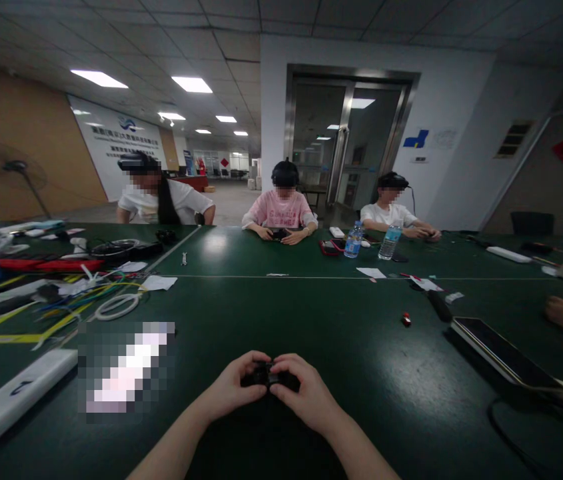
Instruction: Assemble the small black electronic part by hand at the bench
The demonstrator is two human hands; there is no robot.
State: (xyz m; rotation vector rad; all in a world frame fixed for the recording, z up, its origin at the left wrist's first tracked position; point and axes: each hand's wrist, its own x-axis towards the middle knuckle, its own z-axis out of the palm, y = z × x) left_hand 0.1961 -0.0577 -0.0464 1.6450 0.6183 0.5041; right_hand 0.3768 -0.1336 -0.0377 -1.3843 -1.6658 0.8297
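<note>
One long green table [311,320] seats three people [281,210] opposite; two water bottles [354,241] stand there. Near its front edge, left hand [230,392] and right hand [307,399] both pinch one small black part [267,377] between them.

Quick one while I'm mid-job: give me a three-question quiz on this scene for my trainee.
1. True or false: the left hand and the right hand both grip the small black object.
2. How many water bottles stand on the far side of the green table?
3. On which side of the hands does the white cable loop lie? A) the person's left B) the person's right C) between the hands
Key: 1 true; 2 two; 3 A.
</note>
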